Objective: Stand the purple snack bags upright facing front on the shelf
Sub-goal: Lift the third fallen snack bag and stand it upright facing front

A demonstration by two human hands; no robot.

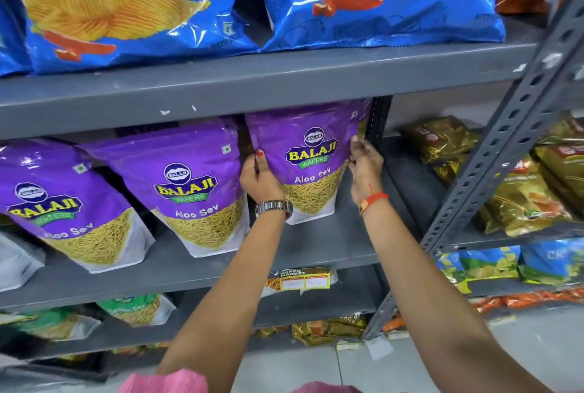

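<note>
Three purple snack bags stand in a row on the grey middle shelf [316, 247], labels facing front. The right purple bag [309, 155] stands upright near the shelf's right end. My left hand [260, 179] grips its left edge, thumb on the front. My right hand [365, 165] holds its right edge, close to the dark upright post. The middle purple bag [189, 187] and the left purple bag [60, 203] both lean to the left, untouched by either hand.
Large blue chip bags [132, 4] fill the shelf above. A slotted grey upright [505, 140] stands on the right, with gold packets [521, 196] on the neighbouring rack. Green bags [136, 307] sit on the shelf below, beside a price tag [305, 280].
</note>
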